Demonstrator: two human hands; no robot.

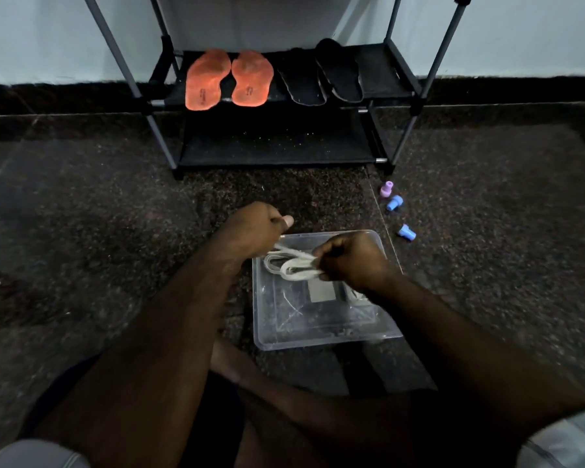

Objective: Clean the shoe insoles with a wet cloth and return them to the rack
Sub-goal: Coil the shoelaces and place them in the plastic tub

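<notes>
A twisted white cloth (293, 263) is stretched between both my hands over a clear plastic tub (321, 339) on the floor. My left hand (255, 228) grips one end with curled fingers, and my right hand (350, 258) grips the other end. Two orange insoles (228, 79) lie side by side on the upper shelf of the black shoe rack (274, 143) ahead. Two black insoles (321, 79) lie to their right on the same shelf.
Three small plastic caps, one pink (386, 189) and two blue (395, 202), lie on the dark speckled floor right of the tub. The rack's grey poles (416, 109) stand against a pale wall. My legs are folded below the tub.
</notes>
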